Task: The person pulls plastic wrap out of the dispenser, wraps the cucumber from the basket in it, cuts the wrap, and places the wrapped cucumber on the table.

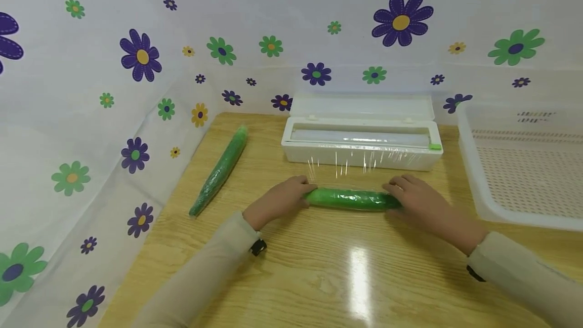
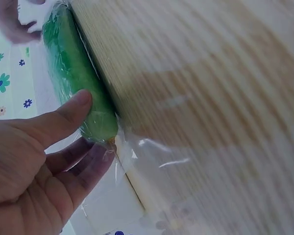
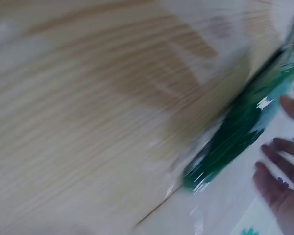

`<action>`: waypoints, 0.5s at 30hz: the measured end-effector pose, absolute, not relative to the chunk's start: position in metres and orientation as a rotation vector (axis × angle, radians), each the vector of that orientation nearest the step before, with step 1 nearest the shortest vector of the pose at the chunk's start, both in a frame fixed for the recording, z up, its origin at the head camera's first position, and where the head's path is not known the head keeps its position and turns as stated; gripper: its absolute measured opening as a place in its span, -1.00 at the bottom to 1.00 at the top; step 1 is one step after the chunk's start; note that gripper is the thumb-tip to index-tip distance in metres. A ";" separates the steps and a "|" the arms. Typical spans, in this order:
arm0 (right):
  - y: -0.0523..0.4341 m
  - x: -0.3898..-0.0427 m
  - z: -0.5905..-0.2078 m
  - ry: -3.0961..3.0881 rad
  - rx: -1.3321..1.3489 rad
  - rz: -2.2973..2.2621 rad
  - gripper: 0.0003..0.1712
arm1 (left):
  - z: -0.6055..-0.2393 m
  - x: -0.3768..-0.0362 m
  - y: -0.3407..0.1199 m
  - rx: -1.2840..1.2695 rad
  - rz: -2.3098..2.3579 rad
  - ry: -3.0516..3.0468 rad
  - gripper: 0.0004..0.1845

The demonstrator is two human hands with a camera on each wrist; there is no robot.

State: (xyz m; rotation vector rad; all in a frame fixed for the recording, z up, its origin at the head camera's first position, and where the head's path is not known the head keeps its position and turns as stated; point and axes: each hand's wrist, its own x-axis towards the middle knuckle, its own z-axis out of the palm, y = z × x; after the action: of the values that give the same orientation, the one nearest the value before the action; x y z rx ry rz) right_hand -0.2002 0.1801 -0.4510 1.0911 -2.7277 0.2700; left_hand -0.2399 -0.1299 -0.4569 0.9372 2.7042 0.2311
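Observation:
A green cucumber in clear cling film lies crosswise on the wooden table. At its left end, my left hand pinches it; the left wrist view shows the thumb on one side and the fingers curled below the tip. Loose film trails past that end. My right hand is at the darker right end. Its fingers look spread in the right wrist view, with the thumb close to or touching the wrapped cucumber; blur hides the exact contact. Behind stands a white cling film dispenser, lid raised, with a film roll inside.
Another wrapped cucumber lies slanted at the table's left side. A white perforated basket stands at the right. Shiny film streaks run between the dispenser and the cucumber. Flower-printed sheeting rises along the back and left.

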 end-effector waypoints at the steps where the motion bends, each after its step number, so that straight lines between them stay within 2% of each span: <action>1: 0.171 -0.203 -0.450 -2.720 1.138 0.339 -0.39 | -0.457 -0.239 -0.131 0.932 0.226 2.708 -0.51; 8: 0.117 -0.215 -0.452 -2.775 1.377 0.459 -0.27 | -0.453 -0.236 -0.131 1.023 0.138 2.744 -0.53; 15: 0.117 -0.215 -0.460 -2.803 1.350 0.359 -0.33 | -0.451 -0.233 -0.132 1.070 0.100 2.767 -0.54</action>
State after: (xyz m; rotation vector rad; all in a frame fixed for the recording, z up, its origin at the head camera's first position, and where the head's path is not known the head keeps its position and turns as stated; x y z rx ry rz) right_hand -0.2154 0.1174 -0.4596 1.3504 -2.8030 0.3594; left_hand -0.2326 -0.1317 -0.4509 1.0705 2.7665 0.1001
